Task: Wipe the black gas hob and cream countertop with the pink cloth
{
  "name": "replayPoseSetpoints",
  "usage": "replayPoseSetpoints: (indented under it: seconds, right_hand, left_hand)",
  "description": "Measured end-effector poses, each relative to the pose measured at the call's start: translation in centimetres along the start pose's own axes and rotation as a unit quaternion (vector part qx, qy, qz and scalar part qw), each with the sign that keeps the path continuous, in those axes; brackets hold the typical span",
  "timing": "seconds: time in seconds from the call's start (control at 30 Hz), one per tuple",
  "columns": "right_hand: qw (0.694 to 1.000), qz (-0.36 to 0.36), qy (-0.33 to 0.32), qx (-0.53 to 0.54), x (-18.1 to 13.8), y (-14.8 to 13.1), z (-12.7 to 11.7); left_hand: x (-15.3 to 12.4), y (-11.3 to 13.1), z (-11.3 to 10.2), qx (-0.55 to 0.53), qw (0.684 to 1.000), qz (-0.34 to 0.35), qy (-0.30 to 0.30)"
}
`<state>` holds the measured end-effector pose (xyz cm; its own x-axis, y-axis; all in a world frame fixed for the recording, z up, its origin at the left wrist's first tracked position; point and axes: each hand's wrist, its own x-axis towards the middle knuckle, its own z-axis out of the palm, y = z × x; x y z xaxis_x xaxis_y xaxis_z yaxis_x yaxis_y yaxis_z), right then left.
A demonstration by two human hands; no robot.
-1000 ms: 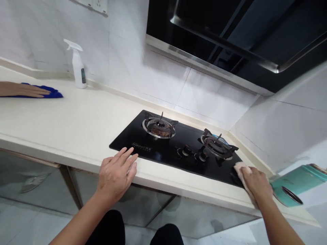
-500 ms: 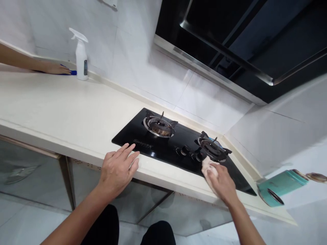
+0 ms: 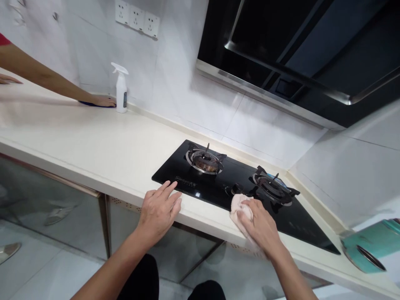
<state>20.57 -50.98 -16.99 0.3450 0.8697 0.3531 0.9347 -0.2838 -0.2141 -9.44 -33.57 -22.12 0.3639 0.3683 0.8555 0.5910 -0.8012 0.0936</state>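
Note:
A black glass gas hob (image 3: 218, 187) with two burners is set into a cream countertop (image 3: 103, 146). My right hand (image 3: 259, 225) presses a pale pink cloth (image 3: 238, 203) onto the hob's front edge, just below the knobs (image 3: 234, 189), fingers curled over it. My left hand (image 3: 159, 210) lies flat and open on the counter's front edge, fingertips touching the hob's near left corner.
Another person's arm (image 3: 46, 79) reaches in from the left, its hand on a blue cloth (image 3: 93, 103) beside a white spray bottle (image 3: 121, 88). A teal tin (image 3: 368, 246) lies on its side at right. A black range hood (image 3: 296, 54) hangs overhead.
My right hand has dragged the pink cloth leftward along the hob's front, from the far right corner to below the knobs. The other person's blue cloth moved back toward the spray bottle.

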Motion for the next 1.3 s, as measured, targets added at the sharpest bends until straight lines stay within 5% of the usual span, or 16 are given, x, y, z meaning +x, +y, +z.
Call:
replayPoseSetpoints:
  seconds: [0.17,0.37,0.53,0.7,0.83,0.93,1.13,1.3]
  right_hand:
    - [0.995,0.068,-0.036,0.062,3.7,0.0,-0.1]
    - [0.999,0.019,0.038,0.014,1.0,-1.3,1.0]
    - [0.996,-0.063,0.054,0.021,-0.2,-6.6,2.3]
    - [0.990,-0.122,0.016,0.062,3.3,-13.2,4.0]
    - [0.979,-0.171,0.009,0.106,5.4,-15.7,5.2]
    - [0.984,-0.149,0.025,0.092,6.3,-15.7,5.5]
    - [0.991,-0.013,0.077,-0.110,9.9,-12.6,4.6]
    - [0.988,0.063,0.086,-0.114,12.6,-9.9,4.8]
  left_hand:
    - [0.1,0.0,-0.2,-0.006,1.000,-0.002,-0.008]
    - [0.0,0.2,-0.4,-0.004,1.000,-0.007,-0.020]
    - [-0.1,0.1,-0.3,-0.010,1.000,-0.013,-0.015]
    - [-0.3,-0.3,-0.1,-0.005,1.000,-0.010,-0.028]
    - [-0.4,-0.6,0.1,0.005,1.000,0.003,-0.025]
    - [-0.4,-0.6,0.0,0.007,1.000,0.004,-0.021]
    - [-0.4,0.0,-0.4,-0.009,1.000,-0.010,-0.027]
    - [-0.5,0.2,-0.3,-0.018,0.999,-0.029,-0.030]
